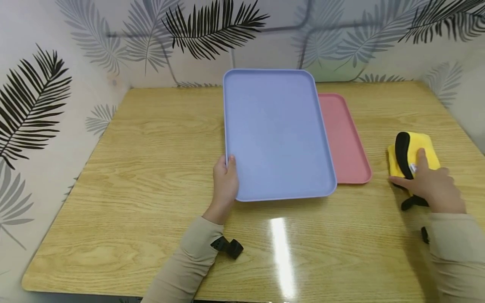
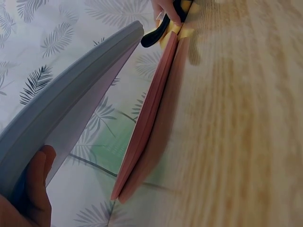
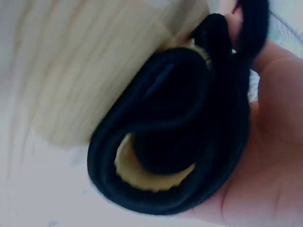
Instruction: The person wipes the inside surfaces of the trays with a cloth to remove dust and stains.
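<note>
My left hand (image 1: 226, 179) grips the left edge of a blue rectangular tray (image 1: 278, 134), thumb on its upper face. The left wrist view has this tray (image 2: 71, 90) raised and tilted off the table, fingers curled against its underside. Partly hidden beneath it, a pink tray (image 1: 346, 143) lies on the table. At the right, my right hand (image 1: 435, 185) holds a folded yellow cloth with black edging (image 1: 420, 145), its index finger stretched over the top and thumb at the near left side. The right wrist view shows the cloth's rolled black edge (image 3: 165, 203) against the palm.
The wooden table (image 1: 151, 168) extends to both sides, with a bright light streak near its front. A leaf-patterned covering (image 1: 204, 38) rises behind the table and at its sides. Each sleeve carries a black wrist strap, the left strap (image 1: 227, 247) showing most fully.
</note>
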`<state>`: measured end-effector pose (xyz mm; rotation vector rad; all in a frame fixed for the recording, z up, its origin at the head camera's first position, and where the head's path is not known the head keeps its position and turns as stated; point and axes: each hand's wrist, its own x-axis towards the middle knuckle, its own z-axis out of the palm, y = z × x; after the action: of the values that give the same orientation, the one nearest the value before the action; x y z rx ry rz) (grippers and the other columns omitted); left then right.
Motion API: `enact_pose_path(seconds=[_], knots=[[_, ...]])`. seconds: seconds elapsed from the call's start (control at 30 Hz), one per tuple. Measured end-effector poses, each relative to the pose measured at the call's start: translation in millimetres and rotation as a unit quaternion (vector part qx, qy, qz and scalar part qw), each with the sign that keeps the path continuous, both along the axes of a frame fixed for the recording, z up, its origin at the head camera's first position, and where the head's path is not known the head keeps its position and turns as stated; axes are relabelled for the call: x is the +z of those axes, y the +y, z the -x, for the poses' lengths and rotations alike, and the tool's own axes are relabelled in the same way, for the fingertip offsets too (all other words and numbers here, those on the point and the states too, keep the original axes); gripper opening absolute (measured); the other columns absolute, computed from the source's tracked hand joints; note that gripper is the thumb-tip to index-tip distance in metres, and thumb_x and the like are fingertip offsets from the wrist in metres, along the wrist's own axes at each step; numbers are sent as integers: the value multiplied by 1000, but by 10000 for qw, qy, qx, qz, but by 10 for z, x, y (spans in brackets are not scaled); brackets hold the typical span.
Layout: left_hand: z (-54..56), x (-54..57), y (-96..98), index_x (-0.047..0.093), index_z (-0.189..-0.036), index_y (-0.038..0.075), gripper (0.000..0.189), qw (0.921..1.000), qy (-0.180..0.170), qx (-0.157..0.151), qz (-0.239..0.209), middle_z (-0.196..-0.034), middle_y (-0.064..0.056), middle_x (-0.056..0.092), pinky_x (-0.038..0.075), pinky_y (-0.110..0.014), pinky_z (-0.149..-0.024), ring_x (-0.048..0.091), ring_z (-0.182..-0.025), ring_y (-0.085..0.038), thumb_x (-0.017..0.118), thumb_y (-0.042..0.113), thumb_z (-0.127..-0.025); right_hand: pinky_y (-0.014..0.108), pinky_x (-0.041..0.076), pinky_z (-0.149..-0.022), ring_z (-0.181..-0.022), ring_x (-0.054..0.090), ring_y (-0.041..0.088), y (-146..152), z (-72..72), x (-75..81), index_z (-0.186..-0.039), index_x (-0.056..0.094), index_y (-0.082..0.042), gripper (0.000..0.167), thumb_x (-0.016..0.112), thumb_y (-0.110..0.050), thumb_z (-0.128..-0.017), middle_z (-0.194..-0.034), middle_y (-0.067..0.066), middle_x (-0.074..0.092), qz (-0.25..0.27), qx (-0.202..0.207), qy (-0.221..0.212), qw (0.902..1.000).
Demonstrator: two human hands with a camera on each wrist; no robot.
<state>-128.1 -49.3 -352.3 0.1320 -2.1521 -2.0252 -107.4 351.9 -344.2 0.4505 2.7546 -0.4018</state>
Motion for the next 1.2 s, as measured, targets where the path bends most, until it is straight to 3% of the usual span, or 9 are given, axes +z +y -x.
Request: enact_pose_path(seconds=[0.17,0.27,0.47,0.6,0.83,0.9,1.07,1.2], knots=[[-9,9,9,50,-95,-11,24,10000,-18,-48,51,-65,-1,34,29,-23,-51,32,-57,-11,33,6,-97,61,36,-58,-85,32,65,-64,38,-10,-136,-16,-3,93,52,-39,-85,-96,54,20,-69,-126,122,9998],[-11,10,16,50,-94,-11,24,10000,37,-24,27,-64,-1,34,29,-23,-52,32,-57,-11,34,6,-96,58,38,-53,-78,37,62,-48,64,-15,-137,-6,-1,82,53,-26,-86,-90,52,25,-181,35,314,9993],[-18,20,14,51,-97,-12,25,9999,122,-48,-63,-65,-2,36,29,-23,-52,33,-58,-11,34,6,-96,44,38,-43,-62,48,44,-104,109,125,-140,7,0,69,46,-20,-86,-84,41,44,-321,373,971,9941],[-27,24,12,51,-96,-12,24,9998,175,-51,-17,-65,-2,36,30,-23,-52,33,-58,-12,34,5,-96,39,33,-38,-55,43,33,-380,133,318,-142,15,-9,65,45,-22,-86,-70,29,44,-211,473,1825,9819],[-40,21,35,50,-93,-11,21,9997,197,-123,-27,-64,-1,33,30,-23,-52,33,-58,-12,35,4,-96,39,30,-38,-64,45,37,-933,283,772,-141,27,-21,60,47,-23,-85,-91,33,51,-14,693,2770,9584],[-46,14,46,49,-93,-11,21,9997,172,-144,-69,-65,-2,35,30,-24,-53,34,-59,-12,34,4,-96,38,29,-38,-61,44,36,-1077,342,858,-140,30,-21,60,47,-21,-83,-82,29,51,-36,839,2942,9520],[-58,-15,63,50,-96,-12,22,9997,200,-107,-66,-71,-5,41,34,-25,-57,38,-64,-14,34,4,-96,37,29,-39,-62,43,33,-1410,453,936,-137,37,-18,56,50,-19,-82,-71,22,48,0,1241,3217,9387],[-69,-47,74,50,-92,-11,21,9996,269,-8,16,-69,-4,41,34,-25,-57,38,-63,-13,35,3,-95,41,33,-44,-66,46,36,-1655,514,935,-136,39,-17,53,50,-21,-84,-74,22,50,-63,1542,3288,9317]])
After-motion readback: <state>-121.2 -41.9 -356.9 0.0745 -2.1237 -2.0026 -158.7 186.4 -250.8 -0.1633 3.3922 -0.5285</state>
